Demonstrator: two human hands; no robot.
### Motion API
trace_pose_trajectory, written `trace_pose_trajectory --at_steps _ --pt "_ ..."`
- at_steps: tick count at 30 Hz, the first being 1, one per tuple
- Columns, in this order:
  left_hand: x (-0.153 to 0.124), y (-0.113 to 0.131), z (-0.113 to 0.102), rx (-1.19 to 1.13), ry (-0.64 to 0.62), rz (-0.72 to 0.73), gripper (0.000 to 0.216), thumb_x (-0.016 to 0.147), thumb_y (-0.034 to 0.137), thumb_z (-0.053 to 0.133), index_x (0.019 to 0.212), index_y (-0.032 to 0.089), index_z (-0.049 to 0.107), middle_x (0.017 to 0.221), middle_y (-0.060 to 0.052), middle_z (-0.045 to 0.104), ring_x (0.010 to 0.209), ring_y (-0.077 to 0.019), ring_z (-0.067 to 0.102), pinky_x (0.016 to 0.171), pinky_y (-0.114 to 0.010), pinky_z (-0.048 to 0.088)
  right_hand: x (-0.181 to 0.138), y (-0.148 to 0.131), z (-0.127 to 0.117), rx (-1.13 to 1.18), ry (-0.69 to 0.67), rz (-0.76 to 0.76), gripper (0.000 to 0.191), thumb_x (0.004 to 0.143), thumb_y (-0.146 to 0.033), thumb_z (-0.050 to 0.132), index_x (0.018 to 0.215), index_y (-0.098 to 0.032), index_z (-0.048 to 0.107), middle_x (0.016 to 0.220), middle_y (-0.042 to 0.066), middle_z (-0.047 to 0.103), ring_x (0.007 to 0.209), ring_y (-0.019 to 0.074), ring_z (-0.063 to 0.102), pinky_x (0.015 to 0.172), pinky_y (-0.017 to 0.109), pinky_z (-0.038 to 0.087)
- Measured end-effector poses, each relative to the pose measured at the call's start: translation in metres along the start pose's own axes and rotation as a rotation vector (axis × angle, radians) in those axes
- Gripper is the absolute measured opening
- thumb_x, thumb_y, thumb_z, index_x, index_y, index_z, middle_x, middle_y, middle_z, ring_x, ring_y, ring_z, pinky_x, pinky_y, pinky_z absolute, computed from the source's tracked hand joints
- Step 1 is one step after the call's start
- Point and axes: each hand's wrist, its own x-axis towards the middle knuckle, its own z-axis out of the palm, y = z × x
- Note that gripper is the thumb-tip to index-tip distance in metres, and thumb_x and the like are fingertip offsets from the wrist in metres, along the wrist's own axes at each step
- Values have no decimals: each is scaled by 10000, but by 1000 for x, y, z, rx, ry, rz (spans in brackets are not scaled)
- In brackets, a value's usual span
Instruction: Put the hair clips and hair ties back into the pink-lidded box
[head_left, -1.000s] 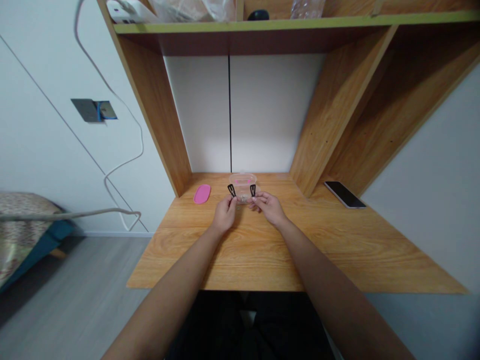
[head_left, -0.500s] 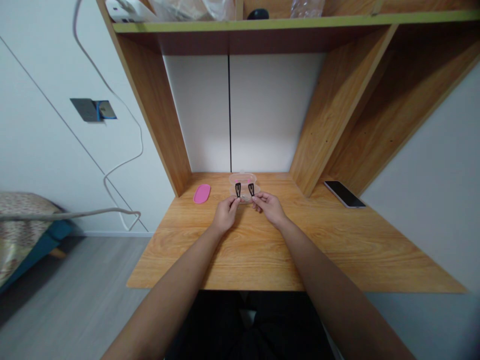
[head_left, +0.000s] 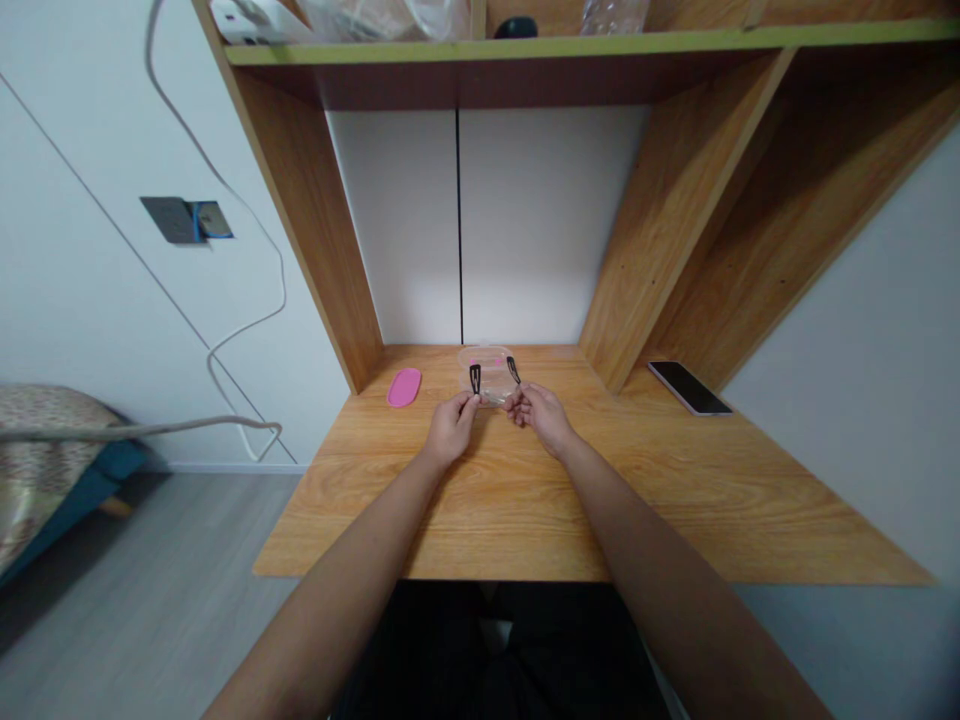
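Head view: both hands meet the work at the middle of the frame, set a little apart with the fingers of each closed on a black clip. The left hand pinches the left clip by its lower end between thumb and fingers, so that it points almost straight up the frame. The right hand grips the right clip likewise by the lower end, its upper end tilted to the left of the frame. Behind the clips, at frame centre, a clear box lies open on the desk, with pink spots toward its back (what lies in its front part is too small to tell). Whether either hand touches the box, I cannot tell.

Left of the hands lies a pink mat, flat and well apart from the box. At centre right a phone lies dark side up near the upright boards. Along the top of the frame runs a shelf bearing a white power strip at upper left, and a bag beside it. A pale cord hangs down the left side.
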Motion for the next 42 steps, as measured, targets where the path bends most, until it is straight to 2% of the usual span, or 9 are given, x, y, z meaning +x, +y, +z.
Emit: trace_pose_trajectory --at_steps 8,12,17,25,32,42 --pt "1 -3 1 -55 14 -3 433 985 478 430 926 147 702 687 -1 592 651 -138 531 654 -252 409 -5 -5 2 -31 -48 15 439 754 -598 712 872 -176 684 749 54 708 560 115 569 457 222 339" --pt "1 -6 2 -84 -11 11 418 987 467 438 910 147 695 675 3 578 646 -136 529 650 -256 407 -5 -3 3 -116 -78 -10 427 749 -588 730 851 -173 721 754 51 716 541 103 545 464 224 344" --pt "1 -9 5 -102 -52 25 420 986 469 439 917 144 698 665 4 565 637 -137 521 637 -258 402 -7 1 5 -261 -89 -98 396 759 -573 737 710 -183 685 648 17 670 538 110 539 521 245 401" --pt "0 -9 5 -105 -65 30 404 982 460 448 937 140 690 722 -17 617 696 -146 552 703 -262 432 -11 1 3 -373 -115 -177 406 849 -590 630 768 -192 618 612 -14 611 527 112 535 527 241 420" --pt "0 -11 5 -82 -55 14 385 987 444 443 930 149 684 674 8 569 648 -135 518 661 -250 410 -12 1 3 -404 -133 -186 396 879 -576 594 784 -192 601 619 -13 611 528 109 542 525 232 430" --pt "0 -6 4 -51 -65 39 376 990 414 442 947 134 690 819 -51 696 787 -164 626 756 -264 463 -13 -1 3 -409 -156 -193 384 891 -560 587 799 -188 606 614 -13 607 521 109 538 521 233 432"
